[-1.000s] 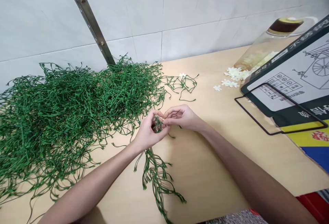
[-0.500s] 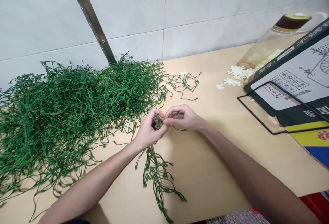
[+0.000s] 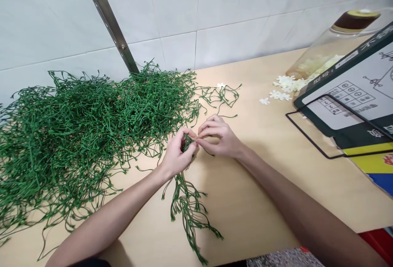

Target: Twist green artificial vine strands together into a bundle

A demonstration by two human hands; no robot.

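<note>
— While the left hand (image 3: 177, 155) stayed curled around the top of the green stem bunch (image 3: 188, 201), what did the right hand (image 3: 218, 137) do?

— It had shifted. Half a second before, its thumb and forefinger were drawing a thin green strand out to the right; by this moment that strand no longer showed past the knuckles, and the fingertips had closed in against the left hand's, pinching at the same spot on the bunch's upper end. What sat between them was too small to make out.

— So both hands were gripping?

— Yes, both were grasping the bunch, the left clenched around its neck, the right nipping the tip. The tails of the bunch trailed down over the wooden table (image 3: 260, 185) toward the near edge.

— What did the shift suggest?

— I judged the fine work had moved from teasing a strand free to fixing something at the tip.

— And around them?

— The big green stem pile (image 3: 76, 124) lay to the left, against the tiled wall. Small white flowers (image 3: 281, 91) were scattered well to the right, beside a tipped clear jar (image 3: 325, 56) and a printed box (image 3: 353, 95).
</note>
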